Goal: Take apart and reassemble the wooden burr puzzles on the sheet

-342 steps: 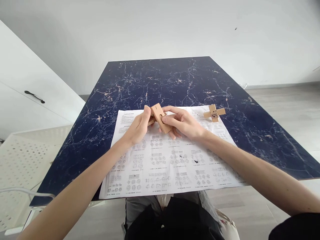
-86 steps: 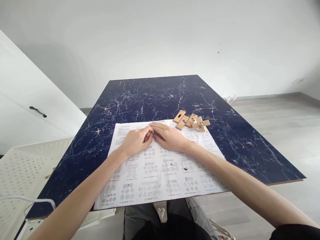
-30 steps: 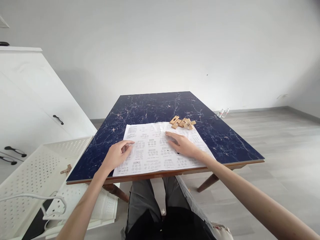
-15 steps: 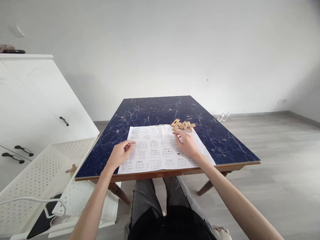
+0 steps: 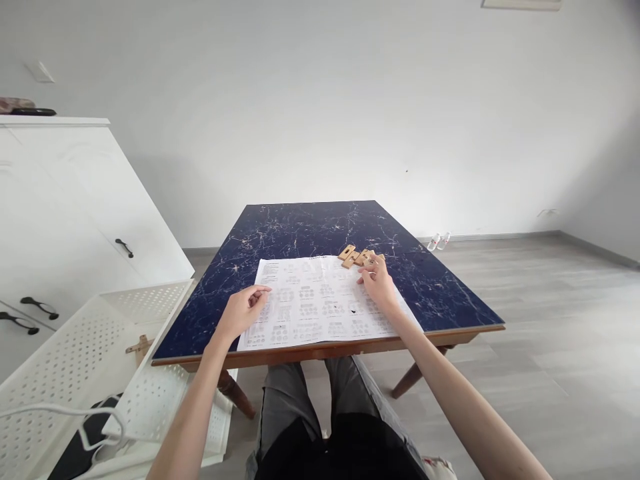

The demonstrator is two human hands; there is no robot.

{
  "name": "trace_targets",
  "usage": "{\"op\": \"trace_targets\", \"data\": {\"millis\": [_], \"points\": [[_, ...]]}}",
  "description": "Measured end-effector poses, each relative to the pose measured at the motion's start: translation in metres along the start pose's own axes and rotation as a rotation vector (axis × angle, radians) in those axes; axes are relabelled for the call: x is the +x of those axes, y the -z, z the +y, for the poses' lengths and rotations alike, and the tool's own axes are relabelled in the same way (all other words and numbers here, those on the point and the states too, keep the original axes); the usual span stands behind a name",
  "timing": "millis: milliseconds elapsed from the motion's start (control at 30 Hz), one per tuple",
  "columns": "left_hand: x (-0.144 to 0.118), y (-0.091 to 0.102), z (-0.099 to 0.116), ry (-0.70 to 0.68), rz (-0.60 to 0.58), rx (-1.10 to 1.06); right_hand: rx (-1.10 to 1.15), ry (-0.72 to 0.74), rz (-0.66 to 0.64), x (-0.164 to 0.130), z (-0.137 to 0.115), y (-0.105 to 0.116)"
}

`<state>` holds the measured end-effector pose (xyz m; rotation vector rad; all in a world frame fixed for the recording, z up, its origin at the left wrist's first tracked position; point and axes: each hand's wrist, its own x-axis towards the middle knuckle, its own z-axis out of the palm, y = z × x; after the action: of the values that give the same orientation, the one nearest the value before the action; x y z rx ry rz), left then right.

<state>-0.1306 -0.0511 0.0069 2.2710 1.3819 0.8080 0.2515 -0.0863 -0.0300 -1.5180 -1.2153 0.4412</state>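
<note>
Head view. My right hand [image 5: 379, 285] reaches to the far right corner of the instruction sheet [image 5: 320, 301], fingertips touching the loose wooden puzzle pieces [image 5: 359, 256] that lie flat in a cluster on the bench [image 5: 440, 293]; its grip is narrow, but I cannot tell whether it holds a piece. My left hand [image 5: 243, 308] rests on the sheet's left edge, fingers curled, holding nothing. I judge the puzzle unassembled: pieces separate, joining not yet done.
</note>
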Motion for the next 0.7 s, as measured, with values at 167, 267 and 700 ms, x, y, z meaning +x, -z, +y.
{"op": "trace_targets", "data": {"millis": [167,267,700], "points": [[-0.001,0.0,0.001,-0.007,0.008,-0.007,0.019,-0.055,0.011,0.006,0.007,-0.001],[-0.001,0.0,0.002,-0.008,0.012,-0.008,0.023,-0.08,0.013,0.009,0.013,-0.002],[-0.001,0.001,0.005,-0.009,0.013,-0.005,0.024,-0.11,0.055,0.01,0.019,0.0]]}}
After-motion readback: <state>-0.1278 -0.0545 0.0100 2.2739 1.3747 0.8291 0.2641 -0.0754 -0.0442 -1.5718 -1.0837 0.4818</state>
